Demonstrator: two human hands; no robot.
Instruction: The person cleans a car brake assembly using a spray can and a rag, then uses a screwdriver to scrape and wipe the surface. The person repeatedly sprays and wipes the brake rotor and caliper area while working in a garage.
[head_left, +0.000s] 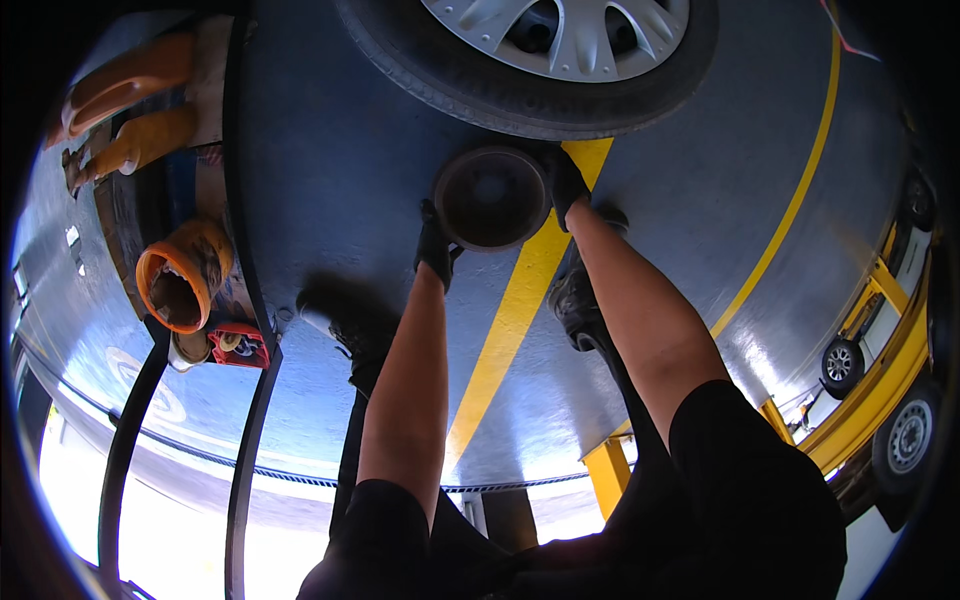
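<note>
A round, dark, rusty metal part, apparently a brake drum (492, 199), is held in front of me between both hands over the floor. My left hand (436, 244), in a black glove, grips its lower left rim. The black-gloved right hand (564, 180) holds it at the right side, with the fingers partly hidden behind the rim. Just beyond the drum stands a car wheel with a black tyre (525, 101) and a silver multi-spoke wheel cover (585, 45).
At left, a dark-framed cart (244, 277) holds orange containers (174, 289) and a red tray (238, 345). A yellow stripe (510, 322) crosses the blue floor between my shoes. Yellow lift parts (870, 405) and vehicle wheels (906, 435) are at right.
</note>
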